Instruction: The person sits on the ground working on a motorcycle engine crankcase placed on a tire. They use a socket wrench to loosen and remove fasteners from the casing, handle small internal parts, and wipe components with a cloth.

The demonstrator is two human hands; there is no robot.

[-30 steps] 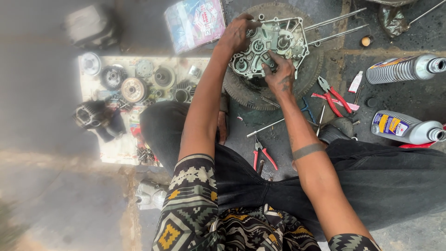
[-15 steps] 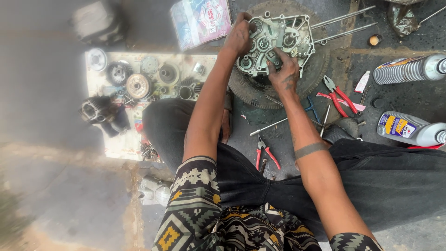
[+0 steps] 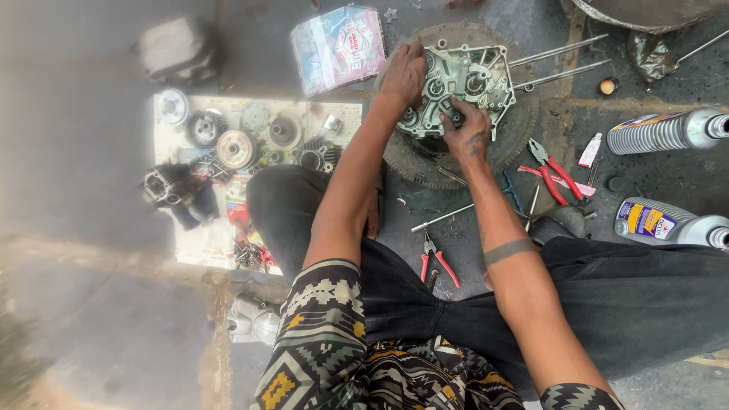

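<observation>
Your left hand (image 3: 404,74) lies on the left edge of the grey cast-metal engine case half (image 3: 456,91), with the fingers curled over its rim so that they grip it. Your right hand (image 3: 467,133) presses on the lower part of the same case, the fingertips bent down into its inner openings (I cannot tell if they pinch some small part there or only push). The case sits directly under both hands, resting on a round black rubber tyre (image 3: 516,144) on the floor. Two long steel studs (image 3: 558,61) stick out from the case, away from your right hand. Just beyond your left hand is a flat plastic packet with pink and blue print (image 3: 338,45). Far to the left of your left arm lies a white sheet covered with gears and round metal parts (image 3: 250,144). Near your right forearm are red-handled pliers (image 3: 558,171), and a second smaller red-handled pair (image 3: 439,262) lies between your arms. Further to the right of your right hand lie two silver plastic bottles with printed labels (image 3: 668,175).
</observation>
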